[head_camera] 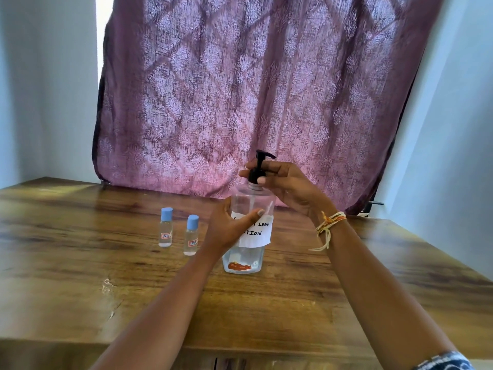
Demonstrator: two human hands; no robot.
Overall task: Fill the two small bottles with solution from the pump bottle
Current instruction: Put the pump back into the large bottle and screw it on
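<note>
A clear pump bottle [246, 259] with a black pump head [258, 166] and a white handwritten label stands upright on the wooden table [80, 263]. My left hand [229, 228] grips its body from the left, thumb across the label. My right hand [285, 182] pinches the black collar of the pump with thumb and fingers. Two small clear bottles with blue caps stand upright to the left: the farther small bottle [165, 228] and the nearer small bottle [191, 236]. Both are capped and apart from my hands.
A purple patterned curtain [253, 89] hangs right behind the table. Pale walls close in on both sides. The table's front edge runs along the bottom of the view, and its right edge slants away past my right arm.
</note>
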